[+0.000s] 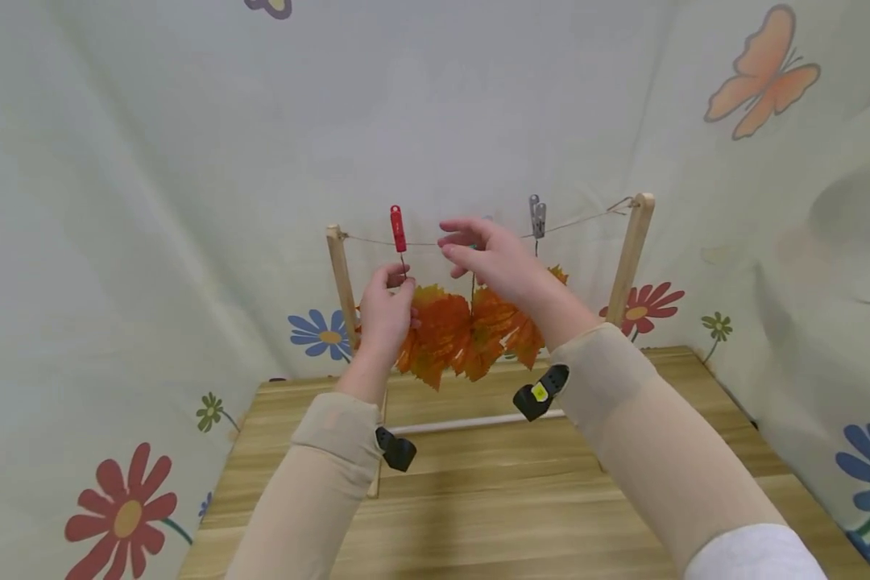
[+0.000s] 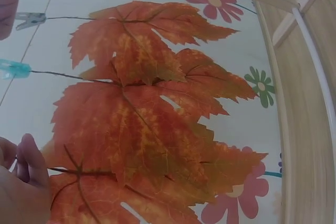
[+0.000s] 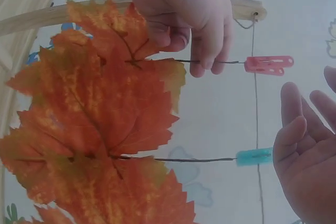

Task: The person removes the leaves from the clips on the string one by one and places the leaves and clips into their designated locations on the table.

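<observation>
- Presently, one left hand [image 1: 387, 314]: curling thumb and fingers round a leaf stem [image 3: 184, 60] below the red clip [image 1: 397, 229]; how firmly they are pinching, one cannot tell.
- One right hand [image 1: 500, 266]: hovering beside the teal clip [image 3: 254, 156], fingers loosely bent and spread, gripping nothing; contact with the clip is not showing clearly.
- One near leaf [image 3: 113, 30], orange: hanging by that stem from the red clip.
- One middle leaf [image 2: 152, 124]: hanging from the teal clip, overlapping its neighbours.
- One far leaf [image 2: 126, 40]: hanging from the grey clip [image 1: 538, 217].
- One line [image 3: 256, 114]: carrying all three clips between a left post [image 1: 342, 278] and a right post [image 1: 632, 258].
- Handling note, as judged: steadying the stem is calling for a light pinch, kept straight beneath its clip; pulling down would be risking slippage, and sideways brushing would be disturbing the overlapping leaves.
</observation>
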Demonstrator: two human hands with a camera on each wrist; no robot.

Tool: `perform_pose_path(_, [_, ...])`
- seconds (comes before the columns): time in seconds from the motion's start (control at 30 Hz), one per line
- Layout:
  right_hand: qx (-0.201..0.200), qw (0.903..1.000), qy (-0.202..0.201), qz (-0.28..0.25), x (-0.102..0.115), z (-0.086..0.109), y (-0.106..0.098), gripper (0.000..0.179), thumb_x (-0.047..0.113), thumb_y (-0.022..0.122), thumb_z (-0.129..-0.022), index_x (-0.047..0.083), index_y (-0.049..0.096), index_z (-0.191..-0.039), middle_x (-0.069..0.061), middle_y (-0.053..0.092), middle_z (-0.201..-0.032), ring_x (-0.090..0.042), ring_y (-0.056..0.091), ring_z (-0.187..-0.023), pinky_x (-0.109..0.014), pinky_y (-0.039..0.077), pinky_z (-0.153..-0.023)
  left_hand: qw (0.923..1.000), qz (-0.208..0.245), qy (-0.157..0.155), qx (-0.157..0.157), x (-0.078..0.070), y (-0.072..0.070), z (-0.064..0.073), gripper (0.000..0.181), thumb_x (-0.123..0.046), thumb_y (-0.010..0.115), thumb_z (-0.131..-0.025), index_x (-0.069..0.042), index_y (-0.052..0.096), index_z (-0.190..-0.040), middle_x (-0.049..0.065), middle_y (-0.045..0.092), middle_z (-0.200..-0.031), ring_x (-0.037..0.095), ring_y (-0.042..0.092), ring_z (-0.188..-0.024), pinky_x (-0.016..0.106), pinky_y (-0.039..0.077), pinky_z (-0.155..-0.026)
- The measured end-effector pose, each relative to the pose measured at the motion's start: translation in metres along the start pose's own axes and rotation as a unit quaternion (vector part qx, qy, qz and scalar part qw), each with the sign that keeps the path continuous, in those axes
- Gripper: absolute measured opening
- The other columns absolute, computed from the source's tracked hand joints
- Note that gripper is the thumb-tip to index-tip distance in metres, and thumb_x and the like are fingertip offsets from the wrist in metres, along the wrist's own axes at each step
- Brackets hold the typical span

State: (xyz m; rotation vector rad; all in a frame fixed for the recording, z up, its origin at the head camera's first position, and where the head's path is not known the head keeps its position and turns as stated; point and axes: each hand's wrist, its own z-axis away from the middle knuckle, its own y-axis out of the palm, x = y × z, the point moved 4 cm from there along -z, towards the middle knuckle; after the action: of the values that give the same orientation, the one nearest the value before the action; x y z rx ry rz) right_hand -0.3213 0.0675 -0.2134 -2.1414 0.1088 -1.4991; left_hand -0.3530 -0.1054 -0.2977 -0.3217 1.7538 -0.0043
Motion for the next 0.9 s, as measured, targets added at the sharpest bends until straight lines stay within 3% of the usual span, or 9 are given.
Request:
perform_pose_path(0.2, [-0.015,0.9995,-0.007,0.026,0.013,-0.012,-0.004,0.046,0.033,0.055,-0.095,0.022,0.044,-0.139,0.000,0.054,-0.128,-0.015,0.059,-0.093,-0.037,0.048,-0.082,0.9995,-0.016,0.022,-0.017,0.001,-0.003,0.002,0.023,-0.022,0.055,-0.096,-0.018,0.059,-0.118,0.003,0.055,-0.105,0.023,0.050,-0.056,0.028,0.051,-0.053])
perform_pose_path(0.6, [-0.001,0.9982,-0.002,0.060,0.018,-0.035,0.011,0.055,0.032,0.054,-0.095,0.019,0.034,-0.145,-0.002,0.047,-0.136,-0.013,0.063,-0.088,-0.037,0.047,-0.087,0.9993,-0.007,0.038,-0.002,0.003,-0.001,0.004,0.023,-0.021,0.054,-0.096,-0.016,0.059,-0.117,0.005,0.056,-0.106,0.024,0.050,-0.058,0.030,0.051,-0.054])
perform_pose_path(0.9, [-0.008,0.9989,0.018,0.043,0.010,-0.044,0.023,0.057,0.029,0.053,-0.096,0.015,0.030,-0.146,-0.006,0.048,-0.134,-0.021,0.063,-0.086,-0.039,0.045,-0.090,0.9960,-0.068,0.058,-0.007,-0.001,0.005,0.006,0.024,-0.023,0.052,-0.097,-0.017,0.058,-0.119,0.003,0.057,-0.111,0.023,0.054,-0.075,0.029,0.050,-0.061])
